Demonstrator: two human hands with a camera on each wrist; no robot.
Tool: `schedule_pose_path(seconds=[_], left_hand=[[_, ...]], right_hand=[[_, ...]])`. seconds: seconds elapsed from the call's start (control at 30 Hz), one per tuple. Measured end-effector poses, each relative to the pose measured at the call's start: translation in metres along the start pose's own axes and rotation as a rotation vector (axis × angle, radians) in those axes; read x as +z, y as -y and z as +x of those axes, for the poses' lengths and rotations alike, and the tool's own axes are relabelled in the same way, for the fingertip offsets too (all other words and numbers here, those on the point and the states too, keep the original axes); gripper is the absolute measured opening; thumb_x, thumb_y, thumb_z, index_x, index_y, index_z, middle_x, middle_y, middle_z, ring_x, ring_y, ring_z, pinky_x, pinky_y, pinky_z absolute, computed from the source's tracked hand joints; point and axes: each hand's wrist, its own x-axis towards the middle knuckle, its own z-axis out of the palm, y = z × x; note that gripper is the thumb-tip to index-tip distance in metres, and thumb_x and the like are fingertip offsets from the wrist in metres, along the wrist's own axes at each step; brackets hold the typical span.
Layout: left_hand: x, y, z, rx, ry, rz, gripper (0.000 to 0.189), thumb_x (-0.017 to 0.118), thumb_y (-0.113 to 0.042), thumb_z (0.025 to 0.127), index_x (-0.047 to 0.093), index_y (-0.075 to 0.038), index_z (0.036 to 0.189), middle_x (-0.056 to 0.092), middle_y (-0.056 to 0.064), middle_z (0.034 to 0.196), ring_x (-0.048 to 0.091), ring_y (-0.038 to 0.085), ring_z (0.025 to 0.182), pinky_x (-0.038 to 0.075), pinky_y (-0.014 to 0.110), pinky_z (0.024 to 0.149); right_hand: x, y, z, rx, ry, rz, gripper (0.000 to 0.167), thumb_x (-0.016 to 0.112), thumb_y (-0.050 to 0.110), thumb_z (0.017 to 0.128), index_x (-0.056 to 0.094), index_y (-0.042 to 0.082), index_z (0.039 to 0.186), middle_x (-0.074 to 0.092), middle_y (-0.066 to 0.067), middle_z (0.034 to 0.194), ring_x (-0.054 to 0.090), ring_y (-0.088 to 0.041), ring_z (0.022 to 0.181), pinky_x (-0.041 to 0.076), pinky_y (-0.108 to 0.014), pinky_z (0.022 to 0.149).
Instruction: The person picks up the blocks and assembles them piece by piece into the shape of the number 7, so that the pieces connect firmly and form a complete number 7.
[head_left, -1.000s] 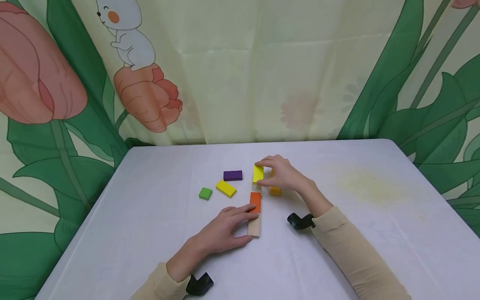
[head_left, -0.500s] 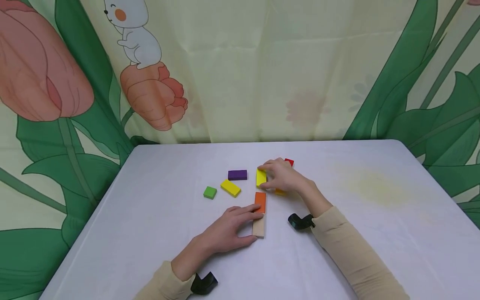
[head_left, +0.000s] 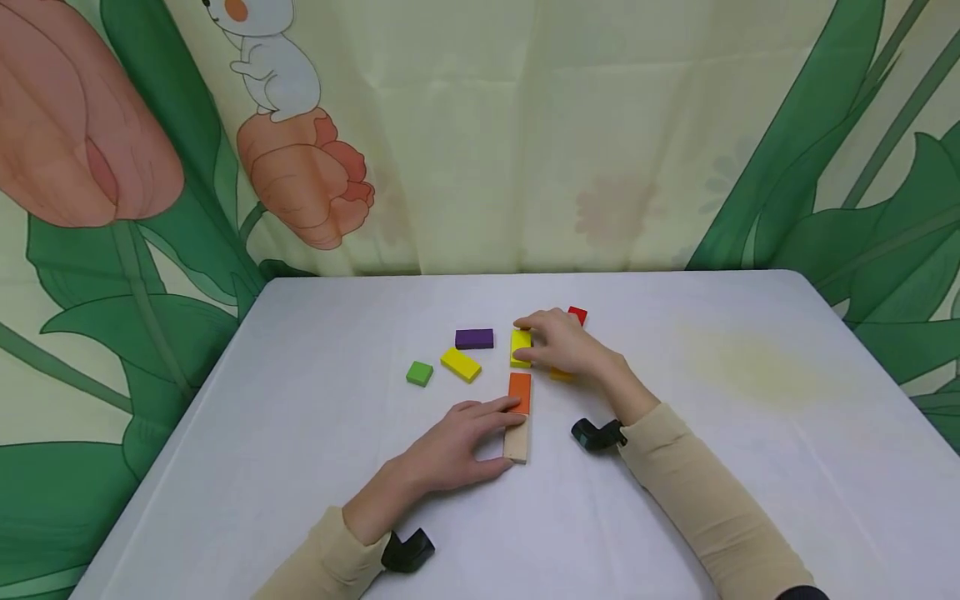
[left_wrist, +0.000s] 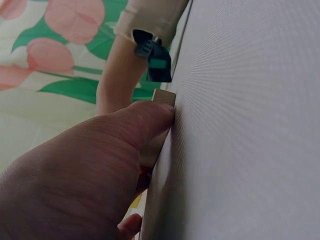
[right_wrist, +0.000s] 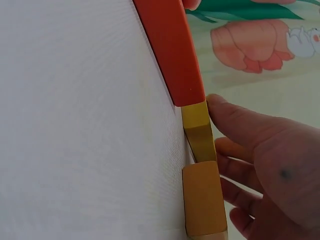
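My left hand [head_left: 457,446] holds a plain wooden block [head_left: 516,446] lying flat, its thumb at the near end and its fingers reaching over the top. One fingertip also touches the orange block [head_left: 520,387], which lies end to end with the wooden one. Beyond the orange block, my right hand [head_left: 566,342] grips a yellow block [head_left: 521,350] by its ends between thumb and fingers. A small gap separates yellow from orange in the head view. In the right wrist view, the thumb touches the yellow block [right_wrist: 197,120]; the fingers are partly hidden behind it.
Left of the row lie a purple block [head_left: 474,339], a second yellow block [head_left: 461,365] and a small green block [head_left: 420,373]. An amber block [right_wrist: 205,197] lies under the right hand's side, and a red block [head_left: 577,315] shows behind that hand.
The right hand has drawn the yellow block nearer to the orange one, narrowing the gap. The red block has come into sight behind that hand. The left hand stays on its blocks; the head view shifted slightly.
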Motion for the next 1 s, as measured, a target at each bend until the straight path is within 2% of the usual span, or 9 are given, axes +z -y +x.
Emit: schedule_pose_path(seconds=[0.63, 1.0], left_hand=[[-0.0019, -0.0010, -0.0025, -0.018, 0.005, -0.039, 0.054, 0.073, -0.030, 0.094, 0.057, -0.019, 0.145, 0.040, -0.003, 0.158, 0.037, 0.012, 0.143, 0.026, 0.045, 0.118], [-0.0023, -0.0015, -0.0022, -0.023, 0.013, -0.033, 0.055, 0.073, -0.030, 0.094, 0.056, -0.020, 0.146, 0.039, -0.005, 0.158, 0.036, 0.011, 0.143, 0.026, 0.045, 0.118]], right_hand=[[0.0061, 0.0052, -0.0003, 0.020, 0.037, -0.011, 0.048, 0.079, 0.029, 0.089, 0.067, 0.008, 0.130, 0.065, -0.008, 0.128, 0.051, -0.031, 0.124, 0.040, -0.051, 0.107], [0.0056, 0.0084, -0.0043, 0.028, 0.024, -0.054, 0.048, 0.078, 0.033, 0.089, 0.067, 0.009, 0.130, 0.064, -0.008, 0.128, 0.050, -0.032, 0.121, 0.033, -0.053, 0.103]])
